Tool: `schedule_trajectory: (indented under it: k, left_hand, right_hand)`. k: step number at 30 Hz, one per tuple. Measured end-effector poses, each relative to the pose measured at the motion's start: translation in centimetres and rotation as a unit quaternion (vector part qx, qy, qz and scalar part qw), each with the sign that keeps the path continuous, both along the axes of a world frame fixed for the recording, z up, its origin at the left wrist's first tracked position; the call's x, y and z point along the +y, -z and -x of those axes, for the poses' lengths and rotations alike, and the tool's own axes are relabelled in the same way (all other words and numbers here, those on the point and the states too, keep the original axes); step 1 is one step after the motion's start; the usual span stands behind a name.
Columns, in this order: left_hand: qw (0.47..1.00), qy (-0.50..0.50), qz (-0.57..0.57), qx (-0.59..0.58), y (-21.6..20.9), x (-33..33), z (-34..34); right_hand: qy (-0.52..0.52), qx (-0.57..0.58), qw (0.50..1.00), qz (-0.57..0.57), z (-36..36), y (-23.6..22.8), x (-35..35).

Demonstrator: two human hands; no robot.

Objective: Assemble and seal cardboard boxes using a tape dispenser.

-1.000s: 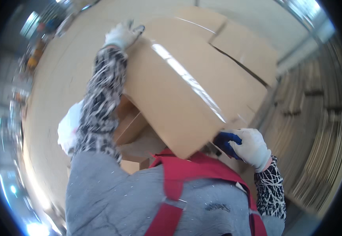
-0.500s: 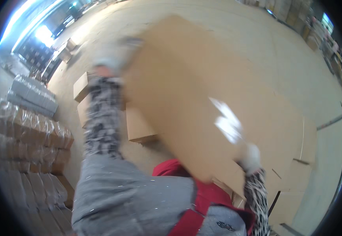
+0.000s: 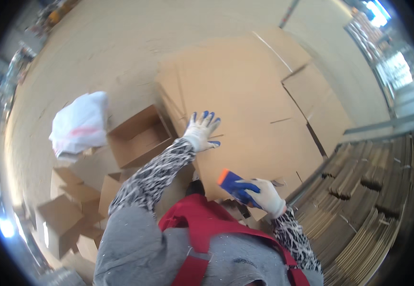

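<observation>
My left hand [image 3: 202, 132], in a white glove with blue fingertips, is open with its fingers spread over the near left part of a large flat cardboard surface [image 3: 235, 90]. Whether the palm touches the cardboard, I cannot tell. My right hand [image 3: 265, 194], gloved the same way, is closed around a blue tape dispenser [image 3: 235, 187] with an orange end pointing left. The dispenser is held above the near edge of the cardboard. Left of my left hand, an open empty carton [image 3: 138, 133] stands on the floor.
A white sack [image 3: 79, 125] lies beyond that carton on the left. Several open cartons [image 3: 64, 217] crowd the lower left floor. Bundled folded cardboard [image 3: 354, 190] is stacked at the right, beside a metal rail [image 3: 383, 125].
The view has swung round. The cardboard piece that both hands were at, with a shiny patch near the right hand, is no longer held. The tape dispenser now shows in my right hand.
</observation>
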State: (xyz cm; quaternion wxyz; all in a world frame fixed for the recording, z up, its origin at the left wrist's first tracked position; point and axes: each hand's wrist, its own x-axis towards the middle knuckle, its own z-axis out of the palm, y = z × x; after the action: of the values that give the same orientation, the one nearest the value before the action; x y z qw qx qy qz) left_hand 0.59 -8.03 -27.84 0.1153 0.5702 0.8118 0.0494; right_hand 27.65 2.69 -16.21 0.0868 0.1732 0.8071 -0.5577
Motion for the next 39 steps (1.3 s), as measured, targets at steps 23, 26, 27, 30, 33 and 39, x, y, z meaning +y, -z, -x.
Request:
schedule_trajectory:
  k: [23,26,27,30,33,39]
  left_hand:
    - [0.965,0.154,0.211,0.003,3.6,27.7,0.2]
    - [0.942,0.161,0.292,0.025,-0.6,29.0,2.6]
    - [0.952,0.164,0.258,0.006,-0.2,28.3,4.0]
    - [0.91,0.207,0.348,-0.087,-5.2,28.8,6.8]
    - [0.925,0.293,0.218,-0.102,-16.4,25.3,4.3]
    - [0.912,0.409,0.012,0.002,-40.6,12.2,-4.1]
  right_hand:
    - [0.66,-0.126,0.732,0.114,-18.8,-3.3,-10.7]
    - [0.612,-0.058,0.789,0.006,-20.9,-2.8,-10.2]
    - [0.58,-0.039,0.812,-0.061,-22.5,-1.6,-9.9]
    - [0.558,0.0,0.813,-0.166,-26.2,0.1,-6.6]
    - [0.648,0.025,0.761,-0.01,-29.4,-1.2,-2.0]
    - [0.527,0.16,0.799,-0.24,-31.1,-6.8,9.3]
